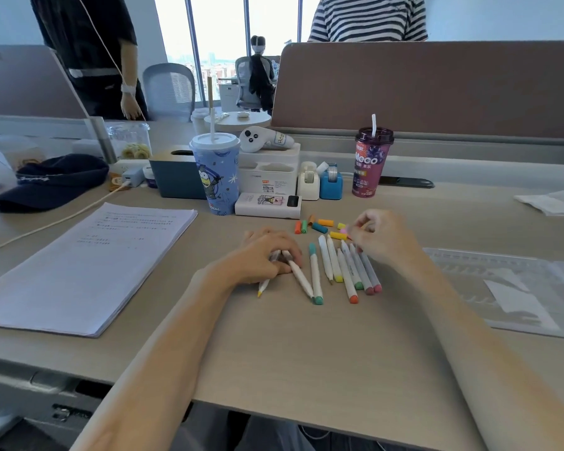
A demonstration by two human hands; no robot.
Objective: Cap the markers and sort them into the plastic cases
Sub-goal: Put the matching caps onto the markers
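Several white markers (339, 268) with coloured ends lie side by side on the desk's middle. Loose caps (316, 225) in orange, green, teal and yellow are scattered just behind them. My left hand (264, 255) grips two markers (293, 271), one with a bare yellow tip pointing toward me. My right hand (378, 236) hovers over the far ends of the markers and pinches a small pink cap (344, 230). A clear plastic case (515, 288) lies flat at the right.
A paper stack (85, 265) lies at the left. Behind the caps stand a blue cup (217, 174), a white power bank (267, 205), tape dispensers (331, 180) and a purple drink (370, 164). A dark cap (49, 182) is at far left. People stand beyond the partition.
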